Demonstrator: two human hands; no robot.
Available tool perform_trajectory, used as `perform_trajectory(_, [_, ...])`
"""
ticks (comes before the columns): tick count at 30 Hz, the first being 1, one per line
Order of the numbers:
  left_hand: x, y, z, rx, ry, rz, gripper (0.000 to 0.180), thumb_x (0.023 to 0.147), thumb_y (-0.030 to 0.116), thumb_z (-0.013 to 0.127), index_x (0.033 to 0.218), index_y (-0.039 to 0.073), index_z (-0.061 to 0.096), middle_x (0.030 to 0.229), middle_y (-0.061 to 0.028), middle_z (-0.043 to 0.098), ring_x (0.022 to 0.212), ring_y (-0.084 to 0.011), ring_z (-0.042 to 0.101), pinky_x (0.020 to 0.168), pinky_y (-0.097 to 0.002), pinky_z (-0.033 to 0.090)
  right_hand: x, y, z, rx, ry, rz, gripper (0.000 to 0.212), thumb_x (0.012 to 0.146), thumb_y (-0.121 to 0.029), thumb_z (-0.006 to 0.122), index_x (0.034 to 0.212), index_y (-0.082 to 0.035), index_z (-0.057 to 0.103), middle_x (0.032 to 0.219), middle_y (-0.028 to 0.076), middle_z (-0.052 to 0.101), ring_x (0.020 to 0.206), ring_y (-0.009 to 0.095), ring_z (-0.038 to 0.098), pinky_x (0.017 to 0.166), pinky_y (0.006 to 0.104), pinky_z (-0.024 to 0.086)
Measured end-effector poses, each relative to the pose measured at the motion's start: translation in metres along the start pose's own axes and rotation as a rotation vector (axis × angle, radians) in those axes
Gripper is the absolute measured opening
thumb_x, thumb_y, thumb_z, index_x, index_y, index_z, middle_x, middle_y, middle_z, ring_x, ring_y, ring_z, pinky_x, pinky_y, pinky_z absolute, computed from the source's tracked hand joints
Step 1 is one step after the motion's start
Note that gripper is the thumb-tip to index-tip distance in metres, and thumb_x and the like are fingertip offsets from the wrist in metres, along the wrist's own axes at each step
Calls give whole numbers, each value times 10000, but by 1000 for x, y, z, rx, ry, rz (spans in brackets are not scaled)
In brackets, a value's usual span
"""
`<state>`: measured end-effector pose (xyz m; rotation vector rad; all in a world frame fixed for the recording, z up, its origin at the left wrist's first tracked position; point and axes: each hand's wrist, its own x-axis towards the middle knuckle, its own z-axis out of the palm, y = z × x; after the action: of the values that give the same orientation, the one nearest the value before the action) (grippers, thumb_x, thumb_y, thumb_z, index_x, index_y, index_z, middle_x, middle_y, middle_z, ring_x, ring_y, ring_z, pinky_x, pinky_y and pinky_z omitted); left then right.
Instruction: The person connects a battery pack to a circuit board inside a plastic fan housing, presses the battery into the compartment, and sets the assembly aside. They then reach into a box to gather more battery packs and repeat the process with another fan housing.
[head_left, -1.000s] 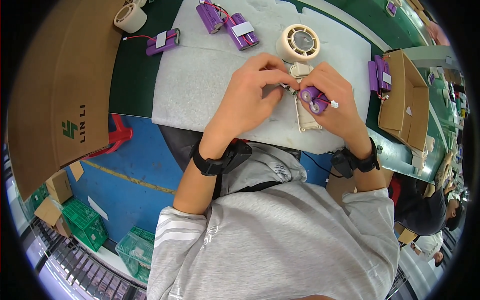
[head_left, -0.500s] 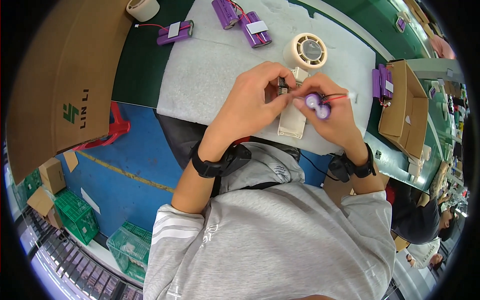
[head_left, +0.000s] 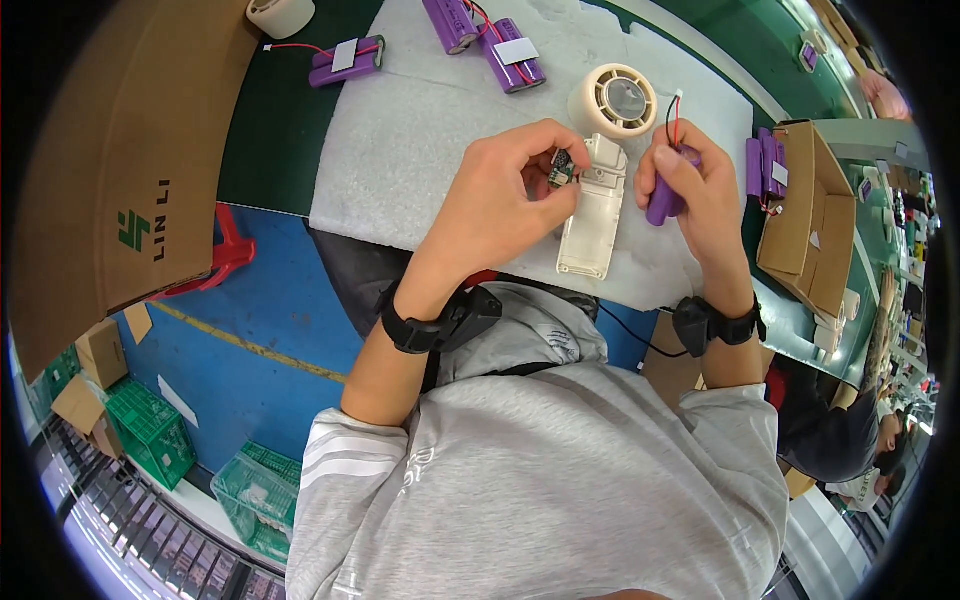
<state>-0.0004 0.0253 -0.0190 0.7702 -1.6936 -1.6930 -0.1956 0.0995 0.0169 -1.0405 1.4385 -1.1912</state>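
Between the thumb and fingers of my left hand is a small circuit board, partly covered by the fingertips. My right hand grips a purple battery pack, whose red and black wires rise to a small white connector. Between the two hands lies a cream plastic housing, its long hollow side facing up. At its far end sits a round cream fan head with a spoked ring. My left fingertips are close beside the housing's upper part; whether they touch it I cannot tell.
More purple battery packs lie along the far side of the white foam sheet. A large cardboard box stands at left, a smaller open carton at right. Beyond the right side, other people are present.
My right hand has moved right, away from the left hand and the housing. The battery pack turned in it, so its wires now point up. My left hand still holds the circuit board.
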Motion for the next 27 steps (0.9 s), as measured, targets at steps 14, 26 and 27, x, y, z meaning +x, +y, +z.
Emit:
perform_trajectory(14, [0,-3,-8,-85,-122,182,179,836,151,707,966,32,679,749,-36,593,629,-104,538,589,-237,449,3,-24,6,-640,-555,-234,257,800,-77,627,612,-10,465,559,38,497,492,95,448,471,262,308])
perform_trajectory(26, [-3,7,-8,-37,-64,9,143,853,122,690,924,-3,680,806,-68,663,699,-101,621,624,-238,492,1,-4,9,-575,-90,-369,87,809,-68,677,825,18,677,666,70,599,581,113,539,509,239,380])
perform_trajectory(27, [-2,10,-9,-27,-73,-13,143,853,117,689,918,-10,678,811,-73,669,716,-101,634,632,-234,498,1,-4,10,-610,-74,-406,76,805,-57,683,833,13,685,684,71,608,583,119,542,510,240,383])
